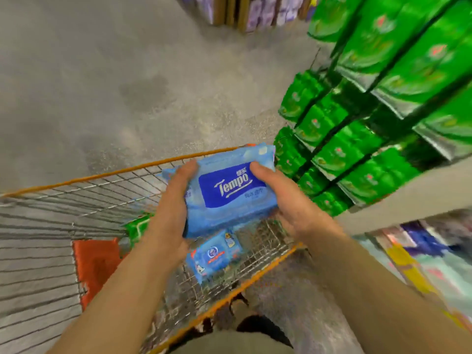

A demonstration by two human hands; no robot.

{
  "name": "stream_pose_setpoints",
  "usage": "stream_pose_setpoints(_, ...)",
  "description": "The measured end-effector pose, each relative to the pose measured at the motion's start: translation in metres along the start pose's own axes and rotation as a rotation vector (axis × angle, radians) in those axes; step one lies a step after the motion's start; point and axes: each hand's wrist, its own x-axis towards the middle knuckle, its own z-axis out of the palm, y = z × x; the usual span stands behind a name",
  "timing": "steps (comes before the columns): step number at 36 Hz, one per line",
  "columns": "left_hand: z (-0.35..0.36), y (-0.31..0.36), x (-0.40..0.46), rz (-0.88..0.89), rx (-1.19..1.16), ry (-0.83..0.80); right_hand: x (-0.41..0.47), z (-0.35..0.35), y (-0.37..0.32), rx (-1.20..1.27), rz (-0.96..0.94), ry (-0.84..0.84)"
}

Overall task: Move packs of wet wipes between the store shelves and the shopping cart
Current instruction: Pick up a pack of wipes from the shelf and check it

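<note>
A blue Tempo wet wipes pack point(227, 192) hangs above the wire shopping cart point(76, 190), held between both hands. My left hand point(173, 208) grips its left side, thumb on top. My right hand point(288, 205) grips its right side, thumb on the top face. Inside the cart, right under the held pack, lies a smaller blue wipes pack point(217, 254) with cartoon prints. A green pack point(136, 226) lies in the cart to the left, partly hidden by my left wrist.
Store shelves point(408, 200) on the right hold several green packs point(357, 139). A lower shelf point(419, 251) shows blurred coloured goods. The cart has an orange rim and an orange flap point(94, 264). Grey floor lies ahead, with purple packs point(265, 11) stacked at the far end.
</note>
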Motion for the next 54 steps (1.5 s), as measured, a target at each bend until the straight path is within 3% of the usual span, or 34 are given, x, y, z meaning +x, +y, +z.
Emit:
stream_pose_setpoints(13,0.16,-0.047,-0.09,-0.086,0.39,-0.466,-0.203,-0.124,-0.029,0.156,-0.181,0.506)
stream_pose_setpoints(21,0.267,-0.132,-0.165,-0.154,0.555,-0.736,-0.345,-0.209,-0.001,0.286,-0.256,0.822)
stream_pose_setpoints(24,0.302,-0.165,-0.194,-0.164,0.612,-0.905,-0.399,-0.241,0.017,0.33,-0.259,0.91)
stream_pose_setpoints(27,0.335,-0.203,-0.231,-0.238,0.651,-0.916,-0.449,-0.269,0.033,0.354,-0.268,1.001)
stream_pose_setpoints(33,0.369,-0.264,-0.284,-0.34,0.636,-1.006,-0.524,-0.303,0.056,0.426,-0.363,1.083)
stream_pose_setpoints(37,0.395,-0.286,-0.303,-0.313,0.683,-1.043,-0.557,-0.317,0.065,0.481,-0.405,1.095)
stream_pose_setpoints(40,0.403,-0.294,-0.299,-0.239,0.611,-1.285,-0.574,-0.329,0.068,0.508,-0.416,1.126)
stream_pose_setpoints(42,0.408,-0.301,-0.298,-0.23,0.703,-1.375,-0.583,-0.336,0.069,0.518,-0.424,1.141)
stream_pose_setpoints(45,0.435,-0.315,-0.308,-0.205,0.901,-1.262,-0.592,-0.349,0.068,0.514,-0.433,1.173)
stream_pose_setpoints(54,0.506,-0.347,-0.305,-0.253,0.806,-1.359,-0.603,-0.402,0.059,0.46,-0.427,1.292)
